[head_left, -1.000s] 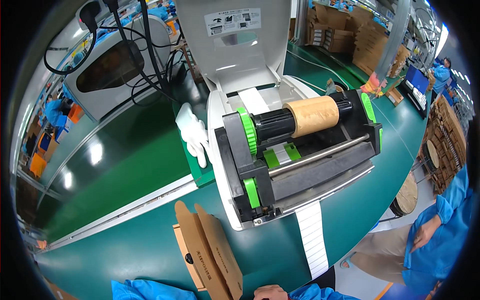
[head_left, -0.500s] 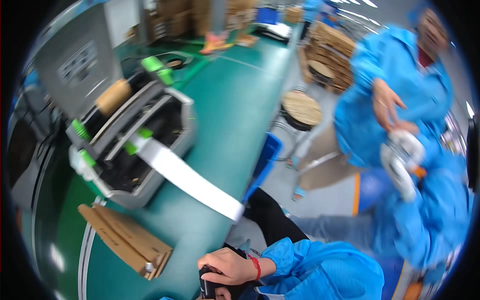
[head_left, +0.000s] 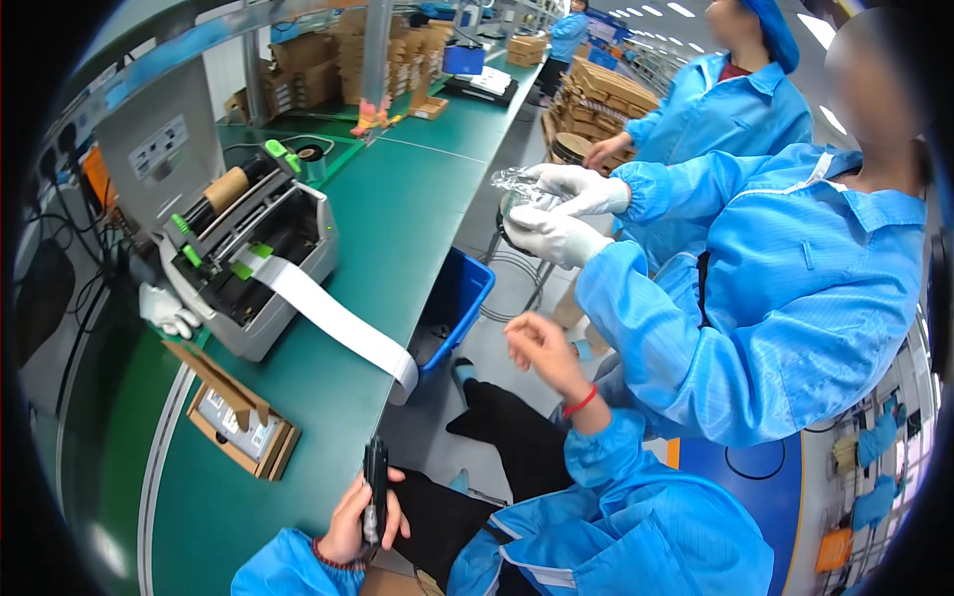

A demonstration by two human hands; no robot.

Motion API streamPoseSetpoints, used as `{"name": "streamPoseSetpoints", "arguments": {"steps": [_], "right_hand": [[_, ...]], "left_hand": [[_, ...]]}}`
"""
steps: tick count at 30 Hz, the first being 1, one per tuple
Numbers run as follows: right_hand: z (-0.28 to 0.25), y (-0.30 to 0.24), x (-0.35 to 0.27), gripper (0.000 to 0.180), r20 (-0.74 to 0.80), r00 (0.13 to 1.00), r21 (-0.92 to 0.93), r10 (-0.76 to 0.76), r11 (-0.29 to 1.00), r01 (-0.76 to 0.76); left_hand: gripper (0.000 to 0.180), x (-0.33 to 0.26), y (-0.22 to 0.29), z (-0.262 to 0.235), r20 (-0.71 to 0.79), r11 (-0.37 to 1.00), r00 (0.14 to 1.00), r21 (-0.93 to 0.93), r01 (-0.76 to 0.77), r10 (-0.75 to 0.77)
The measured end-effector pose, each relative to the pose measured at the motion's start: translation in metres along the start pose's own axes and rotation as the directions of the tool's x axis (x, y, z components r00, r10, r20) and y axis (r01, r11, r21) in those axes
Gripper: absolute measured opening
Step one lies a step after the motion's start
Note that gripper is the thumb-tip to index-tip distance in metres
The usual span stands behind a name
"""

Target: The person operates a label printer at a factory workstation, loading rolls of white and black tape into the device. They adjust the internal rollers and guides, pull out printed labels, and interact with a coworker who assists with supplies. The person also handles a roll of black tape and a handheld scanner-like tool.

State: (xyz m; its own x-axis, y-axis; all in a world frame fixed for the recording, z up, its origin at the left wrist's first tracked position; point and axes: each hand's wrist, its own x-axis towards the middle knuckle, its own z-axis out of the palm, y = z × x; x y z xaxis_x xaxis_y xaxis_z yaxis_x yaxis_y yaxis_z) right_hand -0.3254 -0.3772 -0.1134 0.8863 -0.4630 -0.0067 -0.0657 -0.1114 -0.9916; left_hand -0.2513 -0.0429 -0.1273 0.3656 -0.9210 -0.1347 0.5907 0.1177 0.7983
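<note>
My left hand (head_left: 358,517) grips a slim black handheld device (head_left: 375,489) upright at the near edge of the green table (head_left: 397,228). My right hand (head_left: 537,350) is raised in the air with spread fingers and holds nothing; a red band sits on its wrist. In front of it a co-worker in a blue coat and white gloves (head_left: 561,214) holds a clear plastic-wrapped item (head_left: 517,187). On the table stands an open label printer (head_left: 248,258) with a white label strip (head_left: 338,320) hanging over the table edge.
An open cardboard box (head_left: 234,417) lies near my left hand. A blue bin (head_left: 457,298) hangs beside the table edge. White gloves (head_left: 167,310) lie left of the printer. Stacked cartons (head_left: 308,65) stand at the far end, and a second person in blue stands behind the co-worker.
The view has swung right from the printer toward the aisle and co-workers. My right hand has risen from my lap with fingers spread. My left hand still holds the black device.
</note>
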Motion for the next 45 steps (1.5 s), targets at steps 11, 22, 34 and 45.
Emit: {"name": "streamPoseSetpoints", "arguments": {"steps": [11, 22, 34, 45], "right_hand": [[-0.015, 0.087, 0.201, 0.034, -0.364, 0.907, -0.059, -0.212, 0.977, 0.205], [-0.003, -0.019, 0.190, 0.053, 0.144, 0.976, 0.974, -0.163, 0.197, -0.111], [-0.015, -0.073, 0.206, 0.059, 0.487, 0.863, 0.872, -0.132, 0.134, -0.471], [-0.029, -0.142, 0.195, 0.024, 0.484, 0.834, 0.397, 0.266, 0.782, -0.481]], "left_hand": [[0.015, 0.035, 0.042, 0.034, -0.499, 0.939, 0.859, 0.337, 0.072, 0.113], [0.023, 0.257, 0.127, 0.085, -0.653, 0.794, 0.452, 0.494, -0.353, 0.607], [0.034, 0.353, 0.230, 0.080, -0.453, 0.902, 0.852, 0.430, -0.047, 0.260], [0.059, 0.323, 0.243, 0.058, -0.150, 0.918, 0.967, 0.370, -0.141, 0.208]]}}
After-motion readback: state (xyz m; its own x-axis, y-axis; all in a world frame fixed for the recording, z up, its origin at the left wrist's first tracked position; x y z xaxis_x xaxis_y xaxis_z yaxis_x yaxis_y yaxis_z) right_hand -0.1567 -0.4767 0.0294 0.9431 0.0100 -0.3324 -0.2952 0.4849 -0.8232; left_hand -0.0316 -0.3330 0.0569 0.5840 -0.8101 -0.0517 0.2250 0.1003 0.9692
